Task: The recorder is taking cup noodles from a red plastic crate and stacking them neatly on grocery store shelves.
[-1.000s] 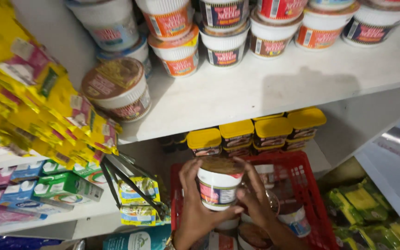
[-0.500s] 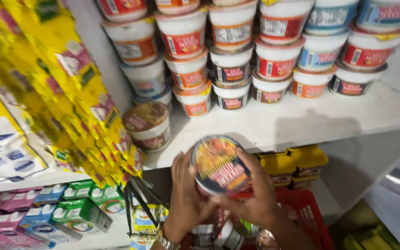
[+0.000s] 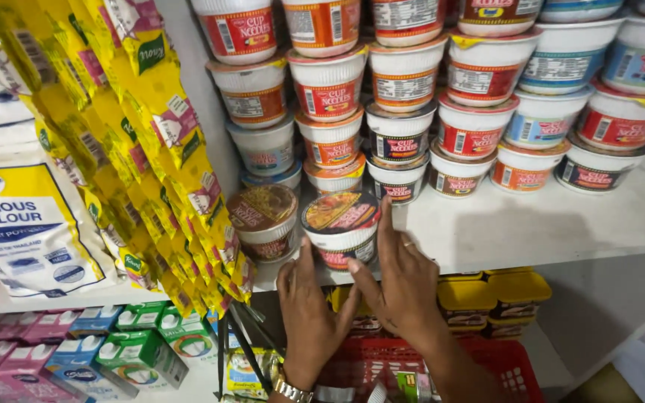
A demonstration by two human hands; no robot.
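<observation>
Setting an instant noodle cup (image 3: 341, 227) at the front edge of the white shelf (image 3: 531, 224) looks close to done: its base sits on the shelf board, and what seems left is letting go and perhaps nudging it back into line. Nearest the camera, a red plastic basket (image 3: 502, 366) sits below the hands with more packaged goods in it, so more stock may remain to be shelved, though its contents are hard to make out.

The left hand (image 3: 309, 321), a metal watch at its wrist, is open with fingers spread, its fingertips touching the lower left side of the cup. The right hand (image 3: 401, 287) is likewise open, thumb against the cup's lower front and forefinger stretched up along its right side; both steady it rather than clamp it.

The cup itself is a short white tub with a printed foil lid in dark red and orange and a red band round its wall. It stands slightly tilted toward the camera, so the lid faces us. Just beside it on the left stands a second cup (image 3: 263, 220) with a brown lid, leaning the same way.

Behind them rise stacks of noodle cups (image 3: 404, 134), several tiers high, in red, orange and blue. To the left hang yellow sachet strips (image 3: 158, 149), beside a flour bag (image 3: 31, 224).
</observation>
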